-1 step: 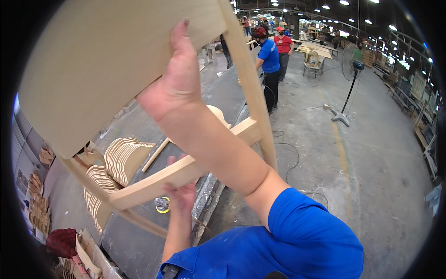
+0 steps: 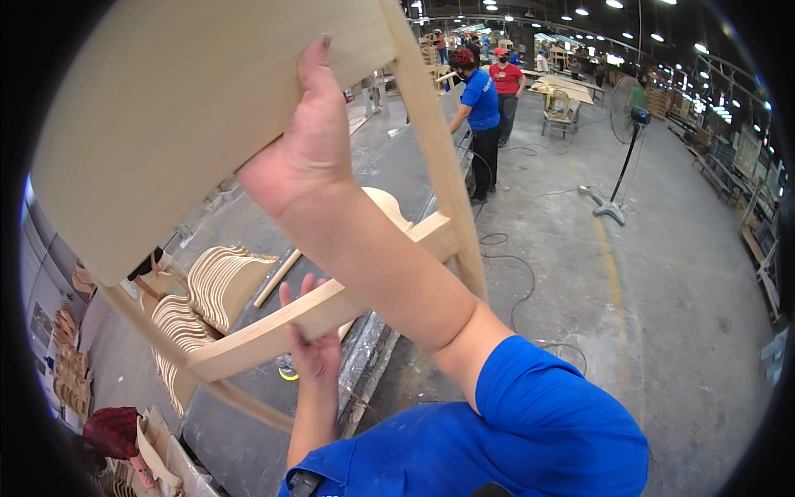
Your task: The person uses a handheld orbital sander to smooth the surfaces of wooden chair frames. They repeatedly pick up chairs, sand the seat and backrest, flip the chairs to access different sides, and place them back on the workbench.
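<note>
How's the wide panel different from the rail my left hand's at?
The panel is broad; the rail is a narrow bar. The panel sits higher in the frame, the rail lower. Your right hand holds the panel's edge; your left hand straddles the rail. Both are pale wood.

The panel [image 2: 174, 132] and rail [image 2: 257, 342] are smooth, matt wood, the sleeve [image 2: 555, 406] matt cloth, the tabletop [image 2: 224, 427] scuffed.
</note>
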Demonstrator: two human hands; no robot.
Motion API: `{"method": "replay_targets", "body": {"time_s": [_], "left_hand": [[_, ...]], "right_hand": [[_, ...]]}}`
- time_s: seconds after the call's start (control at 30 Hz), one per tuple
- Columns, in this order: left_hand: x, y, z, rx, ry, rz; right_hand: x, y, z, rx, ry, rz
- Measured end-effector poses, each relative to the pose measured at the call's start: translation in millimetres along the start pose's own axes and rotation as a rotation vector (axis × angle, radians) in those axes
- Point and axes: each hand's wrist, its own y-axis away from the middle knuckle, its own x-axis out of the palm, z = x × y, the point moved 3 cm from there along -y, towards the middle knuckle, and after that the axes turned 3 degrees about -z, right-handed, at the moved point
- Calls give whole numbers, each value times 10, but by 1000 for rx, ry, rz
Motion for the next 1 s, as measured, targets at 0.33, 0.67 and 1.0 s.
{"method": "replay_targets", "body": {"time_s": [0.33, 0.67, 1.0], "left_hand": [[222, -206, -827, 310, -180, -139], [533, 299, -1535, 535, -506, -219], [345, 575, -1471, 354, -766, -438]], "right_hand": [[-316, 42, 638, 616, 441, 170], [-379, 188, 2076, -993, 1950, 202], [-1914, 1063, 2084, 189, 1088, -297]]}}
